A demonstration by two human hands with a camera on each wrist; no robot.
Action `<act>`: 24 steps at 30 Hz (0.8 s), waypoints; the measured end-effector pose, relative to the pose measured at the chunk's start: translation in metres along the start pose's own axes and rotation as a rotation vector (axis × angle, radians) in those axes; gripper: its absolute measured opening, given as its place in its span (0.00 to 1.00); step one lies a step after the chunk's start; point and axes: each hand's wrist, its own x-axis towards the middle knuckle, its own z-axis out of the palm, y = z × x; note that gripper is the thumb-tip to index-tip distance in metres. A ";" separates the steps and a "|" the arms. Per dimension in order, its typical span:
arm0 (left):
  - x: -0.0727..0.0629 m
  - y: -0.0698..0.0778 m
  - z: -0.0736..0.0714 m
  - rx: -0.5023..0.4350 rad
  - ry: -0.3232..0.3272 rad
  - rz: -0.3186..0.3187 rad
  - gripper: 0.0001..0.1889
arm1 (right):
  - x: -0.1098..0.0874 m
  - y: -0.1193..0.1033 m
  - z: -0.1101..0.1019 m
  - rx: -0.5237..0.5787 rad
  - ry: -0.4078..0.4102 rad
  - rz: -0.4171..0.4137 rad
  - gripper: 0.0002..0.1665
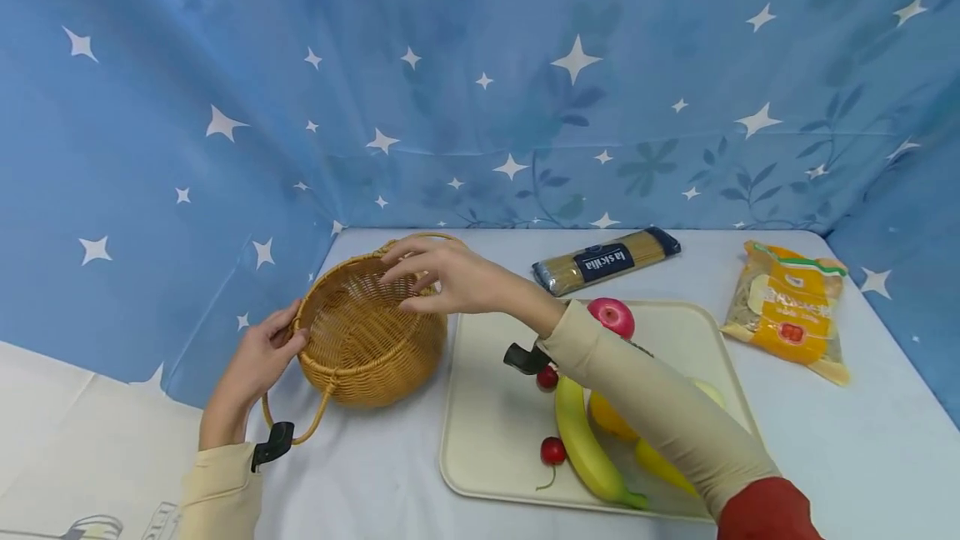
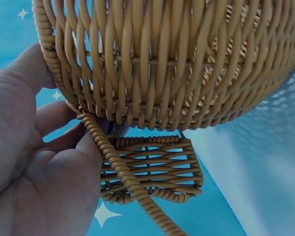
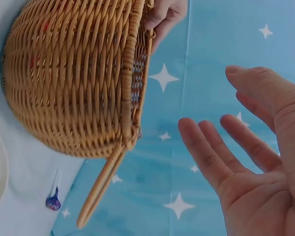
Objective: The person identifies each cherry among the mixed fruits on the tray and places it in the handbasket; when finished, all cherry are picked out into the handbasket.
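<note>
A round wicker basket (image 1: 367, 386) with hoop handles (image 1: 318, 419) stands at the left of the table, its open top tilted slightly. My left hand (image 1: 258, 357) grips its left rim, thumb and fingers on either side. In the left wrist view, a small woven flap (image 2: 152, 167) shows beside that hand (image 2: 44, 157); how it joins the basket is hidden. Over the basket's right side hovers my right hand (image 1: 450, 273), fingers loosely bent and holding nothing. The right wrist view shows that hand (image 3: 255, 162) apart from the basket (image 3: 73, 78).
Right of the basket lies a cream tray (image 1: 480, 457) with a banana (image 1: 585, 440), cherries (image 1: 552, 451), an orange fruit (image 1: 609, 415) and a red fruit (image 1: 611, 317). Behind are a spaghetti packet (image 1: 607, 261) and, farther right, a yellow food bag (image 1: 791, 307). A star-patterned curtain (image 1: 480, 148) encloses the table.
</note>
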 end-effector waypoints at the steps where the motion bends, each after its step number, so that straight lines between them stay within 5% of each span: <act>1: 0.000 0.000 -0.001 0.009 0.002 -0.001 0.36 | -0.003 0.001 -0.002 -0.010 0.000 -0.002 0.22; 17: 0.002 0.001 -0.001 0.031 0.002 -0.020 0.35 | -0.064 0.021 -0.024 -0.023 -0.021 0.113 0.24; 24: 0.001 0.000 -0.001 -0.024 -0.005 -0.025 0.36 | -0.099 0.039 -0.017 -0.036 -0.108 0.213 0.25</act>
